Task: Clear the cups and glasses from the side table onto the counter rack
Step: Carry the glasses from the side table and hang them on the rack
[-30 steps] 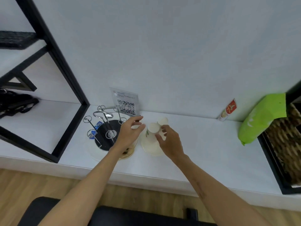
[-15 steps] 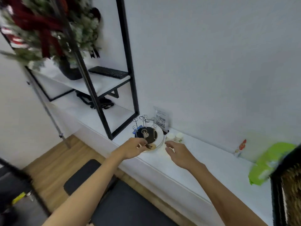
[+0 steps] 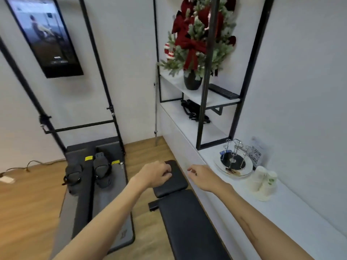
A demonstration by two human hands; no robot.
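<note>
A white counter [image 3: 293,212] runs along the right-hand wall, with a black-framed shelving unit [image 3: 203,102] rising over its far end and a wood floor [image 3: 28,203] spreading to the left. A black padded bench [image 3: 189,222] stands beside the counter, and a grey exercise mat [image 3: 105,184] lies on the floor beyond it, below a dark wall screen [image 3: 45,34]. On the upper shelf a red-bowed festive arrangement in a dark vase [image 3: 193,83] stands next to a black keyboard [image 3: 224,92]. A person's two bare forearms reach forward over the bench. The left hand [image 3: 156,174] hangs above the bench's head pad, fingers curled loosely inward and grasping nothing visible. The right hand [image 3: 201,175] hovers near the counter's front edge, fingers bent and empty. On the counter, well apart from both hands, a wire cup rack [image 3: 233,156] stands on a round tray; its prongs look bare. Just beside it, two white paper cups [image 3: 263,179] sit upside down, touching each other, and a small QR-code sign [image 3: 255,153] leans against the wall behind.
</note>
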